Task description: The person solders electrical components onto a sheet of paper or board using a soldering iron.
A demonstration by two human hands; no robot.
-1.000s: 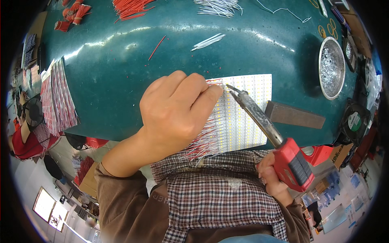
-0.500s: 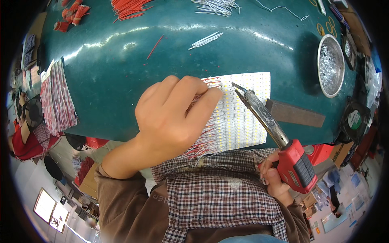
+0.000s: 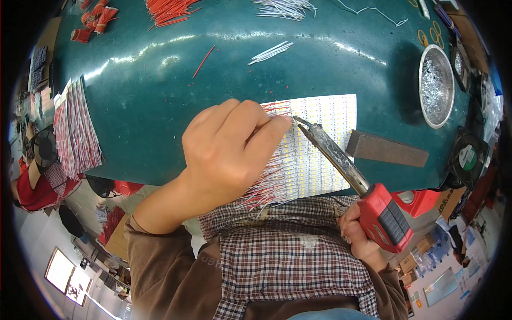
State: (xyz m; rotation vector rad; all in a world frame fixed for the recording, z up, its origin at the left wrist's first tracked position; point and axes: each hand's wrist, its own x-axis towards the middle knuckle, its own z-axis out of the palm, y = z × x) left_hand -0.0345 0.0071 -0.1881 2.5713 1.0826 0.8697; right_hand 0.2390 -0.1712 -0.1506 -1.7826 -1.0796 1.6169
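A white LED board with rows of yellow chips lies near the table's front edge. Thin red and white wires are attached along its left part. Over these wires, my left hand is closed in a pinch on a thin wire at the board, mostly hidden by the fingers. My right hand grips the handle of a red and black soldering iron. Its dark two-pronged tip is right beside my left fingertips, above the board.
A dark block lies right of the board. Beyond it stands a metal bowl with silvery bits. Loose white wires and a red wire lie ahead, with bundles farther back. Wired strips lie at left, a fan at right.
The soldering iron has moved left with my right hand, bringing its tip from over the board to my left fingertips. My left hand has shifted only slightly.
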